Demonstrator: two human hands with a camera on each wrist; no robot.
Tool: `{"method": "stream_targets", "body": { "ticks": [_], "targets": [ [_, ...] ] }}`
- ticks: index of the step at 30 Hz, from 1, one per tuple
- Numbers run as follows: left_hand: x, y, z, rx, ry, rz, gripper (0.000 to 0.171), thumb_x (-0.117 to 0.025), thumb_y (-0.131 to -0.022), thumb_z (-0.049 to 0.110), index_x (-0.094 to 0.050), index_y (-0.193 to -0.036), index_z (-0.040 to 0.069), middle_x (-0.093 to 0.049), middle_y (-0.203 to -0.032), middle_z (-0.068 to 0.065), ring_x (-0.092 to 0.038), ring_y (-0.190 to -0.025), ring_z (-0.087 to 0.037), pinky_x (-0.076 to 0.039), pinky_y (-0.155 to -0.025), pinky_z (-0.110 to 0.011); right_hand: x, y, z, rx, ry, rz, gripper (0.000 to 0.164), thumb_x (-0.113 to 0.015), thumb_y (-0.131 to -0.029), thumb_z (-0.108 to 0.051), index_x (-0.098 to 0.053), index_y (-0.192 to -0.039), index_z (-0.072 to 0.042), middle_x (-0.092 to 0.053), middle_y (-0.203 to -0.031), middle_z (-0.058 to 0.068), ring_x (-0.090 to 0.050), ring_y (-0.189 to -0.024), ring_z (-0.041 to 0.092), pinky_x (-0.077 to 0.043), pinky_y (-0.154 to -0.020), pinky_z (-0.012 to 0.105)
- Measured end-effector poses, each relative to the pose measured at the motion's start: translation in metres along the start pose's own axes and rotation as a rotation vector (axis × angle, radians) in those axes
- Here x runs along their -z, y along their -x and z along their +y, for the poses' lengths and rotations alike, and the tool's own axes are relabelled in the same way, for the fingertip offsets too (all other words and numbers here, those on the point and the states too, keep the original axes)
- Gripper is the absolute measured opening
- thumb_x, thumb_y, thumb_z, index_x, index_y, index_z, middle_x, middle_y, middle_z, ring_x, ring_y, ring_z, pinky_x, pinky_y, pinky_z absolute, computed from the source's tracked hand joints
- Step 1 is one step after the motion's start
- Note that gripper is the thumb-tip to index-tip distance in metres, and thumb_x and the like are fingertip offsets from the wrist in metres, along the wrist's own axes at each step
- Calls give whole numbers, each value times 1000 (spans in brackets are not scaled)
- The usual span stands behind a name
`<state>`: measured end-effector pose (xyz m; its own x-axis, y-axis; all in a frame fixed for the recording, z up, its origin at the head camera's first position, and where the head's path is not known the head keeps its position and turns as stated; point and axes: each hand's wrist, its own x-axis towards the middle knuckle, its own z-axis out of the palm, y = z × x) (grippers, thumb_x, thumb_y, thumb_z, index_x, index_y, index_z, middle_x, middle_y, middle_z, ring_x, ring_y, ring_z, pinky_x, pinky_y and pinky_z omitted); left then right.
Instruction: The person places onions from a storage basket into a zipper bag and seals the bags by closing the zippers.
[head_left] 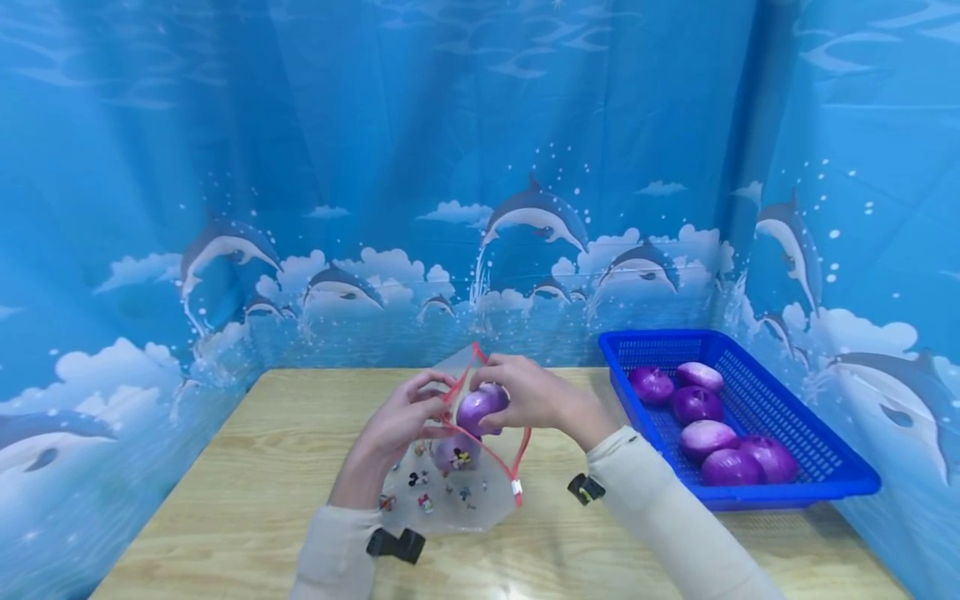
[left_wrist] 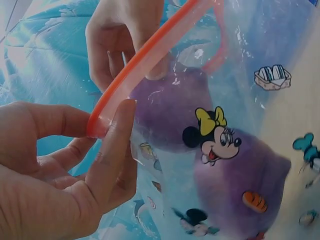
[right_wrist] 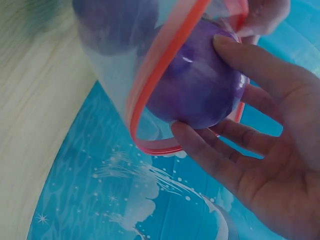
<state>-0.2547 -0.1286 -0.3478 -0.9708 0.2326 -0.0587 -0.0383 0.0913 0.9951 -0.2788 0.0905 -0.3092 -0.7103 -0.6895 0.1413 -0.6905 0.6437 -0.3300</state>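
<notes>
My right hand holds a purple onion at the open mouth of a clear zip bag with a red-orange rim and cartoon prints. In the right wrist view that onion is partly past the rim, with fingertips and thumb around it. My left hand pinches the bag's rim between thumb and finger on the left side. Lower inside the bag lies another purple onion, seen through the plastic in the left wrist view. A white slider sits at the rim's right end.
A blue plastic basket stands on the right of the wooden table, with several purple onions in it. Blue dolphin-print curtains hang behind the table and at both sides.
</notes>
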Motion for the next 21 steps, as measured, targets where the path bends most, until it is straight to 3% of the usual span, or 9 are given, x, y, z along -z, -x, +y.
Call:
{"method": "stream_targets", "body": {
  "ticks": [5, 10, 16, 21],
  "targets": [
    [1, 0, -1, 1, 5, 21, 34, -52, -97, 0, -57, -130, 8, -65, -114, -15, -66, -93, -22, -66, -90, -41, -6, 0, 0, 11, -7, 0, 39, -85, -85, -23, -71, -120, -13, -67, -113, 5, -67, -100, 17, -63, -81, 23],
    [1, -1, -1, 12, 12, 55, 35, -51, -98, 0, -58, -131, 9, -66, -113, -14, -66, -93, -21, -66, -90, -42, -7, 1, 2, 64, -50, -3, 39, -80, -87, -5, -69, -125, -8, -69, -121, 11, -70, -108, 24, -64, -79, 21],
    [2, -2, -1, 8, 15, 72, 34, -50, -98, -1, -59, -130, 9, -62, -118, -17, -65, -95, -23, -66, -88, -40, -15, -4, 5, 143, -66, 50, 26, -75, -89, 2, -73, -114, -5, -75, -112, 10, -73, -105, 23, -66, -81, 24],
    [2, -2, -1, -12, 32, 77, 31, -49, -100, -1, -59, -128, 7, -61, -110, -12, -60, -90, -21, -66, -82, -34, -23, -7, 5, 177, -94, -14, 23, -70, -93, 5, -75, -113, -5, -78, -110, 9, -76, -104, 22, -65, -90, 27]
  ]
}}
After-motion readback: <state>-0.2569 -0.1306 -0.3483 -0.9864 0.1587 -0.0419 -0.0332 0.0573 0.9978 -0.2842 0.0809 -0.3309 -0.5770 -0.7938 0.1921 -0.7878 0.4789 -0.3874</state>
